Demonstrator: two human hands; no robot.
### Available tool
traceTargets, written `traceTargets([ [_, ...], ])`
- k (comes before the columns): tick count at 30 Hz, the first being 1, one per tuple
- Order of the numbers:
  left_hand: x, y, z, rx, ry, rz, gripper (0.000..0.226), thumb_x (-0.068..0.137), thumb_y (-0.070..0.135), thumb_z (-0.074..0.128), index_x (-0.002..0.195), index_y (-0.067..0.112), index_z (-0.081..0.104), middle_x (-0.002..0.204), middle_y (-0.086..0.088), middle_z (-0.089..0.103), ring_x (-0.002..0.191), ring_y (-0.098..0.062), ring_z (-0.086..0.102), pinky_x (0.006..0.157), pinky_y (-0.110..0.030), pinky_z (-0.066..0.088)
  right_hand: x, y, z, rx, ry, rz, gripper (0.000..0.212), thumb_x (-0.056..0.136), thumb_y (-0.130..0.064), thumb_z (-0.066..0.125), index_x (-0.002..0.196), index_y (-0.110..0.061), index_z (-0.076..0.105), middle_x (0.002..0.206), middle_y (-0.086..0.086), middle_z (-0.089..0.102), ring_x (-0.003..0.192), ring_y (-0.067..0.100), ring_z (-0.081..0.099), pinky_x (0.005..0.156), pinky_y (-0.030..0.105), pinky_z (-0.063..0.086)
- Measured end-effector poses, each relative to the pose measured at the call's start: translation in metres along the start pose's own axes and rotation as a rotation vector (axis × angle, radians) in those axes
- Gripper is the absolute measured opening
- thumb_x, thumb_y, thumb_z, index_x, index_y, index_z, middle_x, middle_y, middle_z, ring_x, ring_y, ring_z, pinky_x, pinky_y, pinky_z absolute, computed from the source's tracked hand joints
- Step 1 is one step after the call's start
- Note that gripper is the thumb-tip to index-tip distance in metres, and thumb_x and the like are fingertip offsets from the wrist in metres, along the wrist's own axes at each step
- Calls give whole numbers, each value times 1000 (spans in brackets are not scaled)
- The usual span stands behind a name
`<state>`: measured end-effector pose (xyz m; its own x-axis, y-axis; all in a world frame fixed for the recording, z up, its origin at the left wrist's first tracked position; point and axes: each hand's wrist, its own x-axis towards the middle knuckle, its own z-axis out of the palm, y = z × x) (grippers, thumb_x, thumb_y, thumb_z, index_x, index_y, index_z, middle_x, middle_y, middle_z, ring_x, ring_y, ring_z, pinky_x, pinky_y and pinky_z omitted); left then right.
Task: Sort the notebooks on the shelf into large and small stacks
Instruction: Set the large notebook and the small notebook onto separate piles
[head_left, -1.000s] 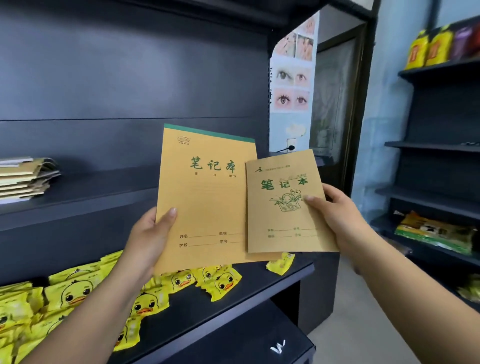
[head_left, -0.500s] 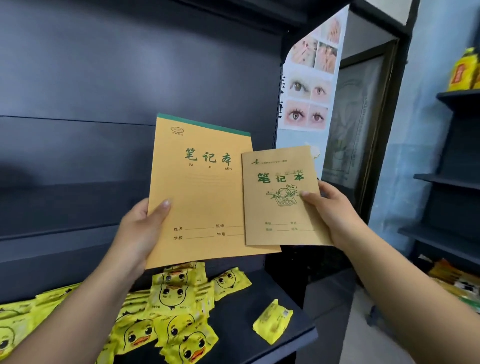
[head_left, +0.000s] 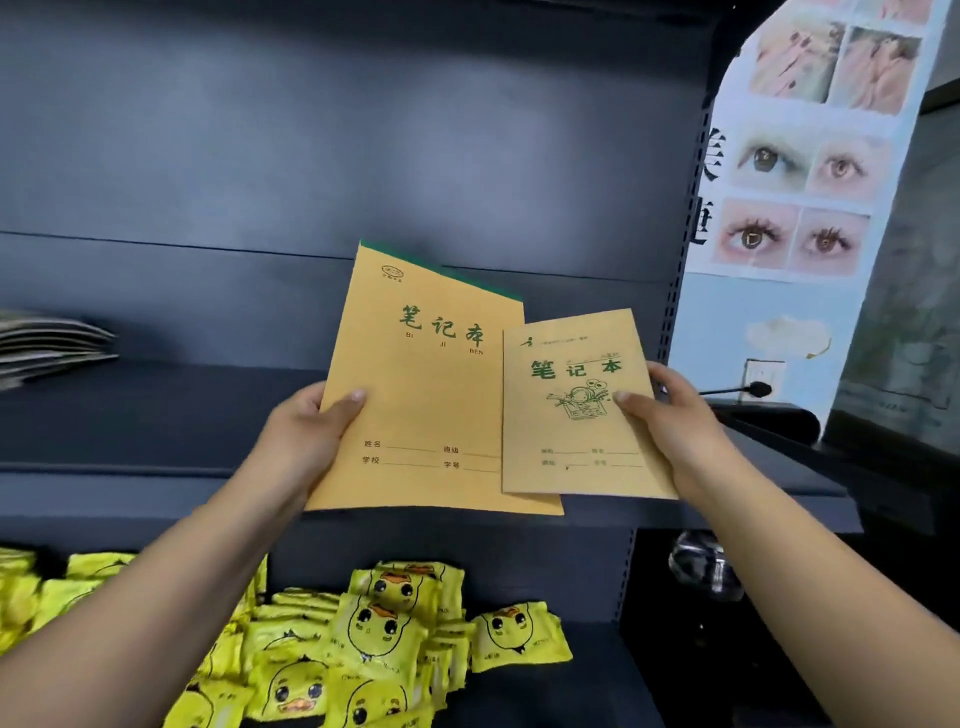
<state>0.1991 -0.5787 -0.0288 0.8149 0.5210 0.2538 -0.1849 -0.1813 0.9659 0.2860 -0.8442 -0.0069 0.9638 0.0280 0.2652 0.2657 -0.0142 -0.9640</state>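
Head view: two hands, left (head_left: 298, 441) gripping one large notebook (head_left: 431, 395), right (head_left: 675, 431) one small notebook (head_left: 576, 410).

The large notebook (head_left: 431, 395) in my left hand (head_left: 306, 436) reads 笔记本 in green, with BI JI BEN beneath and the fields 姓名 and 学校 near its bottom. The small notebook (head_left: 576, 410) in my right hand (head_left: 675, 421) also reads 笔记本; its finer print is too blurred to read.
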Motion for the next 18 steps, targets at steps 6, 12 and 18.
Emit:
traceTargets([
  [6,40,9,40,160,57,-37,17,93,28,50,102,17,58,84,-1,65,71,-17,61,57,-27,45,64,6,-1,-42,-139,44,31,93,-6,51,119,-24,50,102,5,64,74,18,62,57,31,48],
  [12,78,-14,53,531,61,-120,29,91,37,51,109,14,56,102,-5,62,90,-23,57,75,-31,44,102,27,6,-114,-172,158,22,92,-8,54,110,-20,51,90,6,64,70,20,60,55,30,46],
  [18,108,-25,61,1221,29,-204,61,93,53,30,130,5,38,132,-14,48,125,-33,40,96,-38,35,128,28,6,-212,-185,184,14,91,-9,57,93,-20,49,83,4,62,68,19,59,55,30,46],
])
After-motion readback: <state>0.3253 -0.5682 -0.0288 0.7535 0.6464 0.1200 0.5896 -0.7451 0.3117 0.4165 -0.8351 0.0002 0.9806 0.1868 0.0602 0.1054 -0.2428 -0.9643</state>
